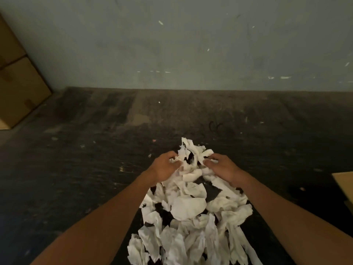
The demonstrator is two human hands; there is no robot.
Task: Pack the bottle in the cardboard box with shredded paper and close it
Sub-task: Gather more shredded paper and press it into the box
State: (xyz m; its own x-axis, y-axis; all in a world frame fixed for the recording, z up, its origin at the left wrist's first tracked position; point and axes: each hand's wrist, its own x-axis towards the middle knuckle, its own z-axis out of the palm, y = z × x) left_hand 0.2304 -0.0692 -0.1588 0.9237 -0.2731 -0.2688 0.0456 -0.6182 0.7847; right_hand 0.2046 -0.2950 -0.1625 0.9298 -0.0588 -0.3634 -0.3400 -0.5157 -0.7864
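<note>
A long heap of white shredded paper (191,207) lies on the dark floor and runs from the bottom of the view up to my hands. My left hand (165,166) grips a bunch of strips at the heap's far end. My right hand (222,167) grips strips just beside it, so both hands close on the same clump from either side. A corner of a cardboard box (344,185) shows at the right edge. No bottle is in view.
Stacked brown cardboard cartons (17,88) stand against the grey wall (181,44) at the far left. The dark, dusty floor (86,159) stretches around the heap, with small scraps scattered on it.
</note>
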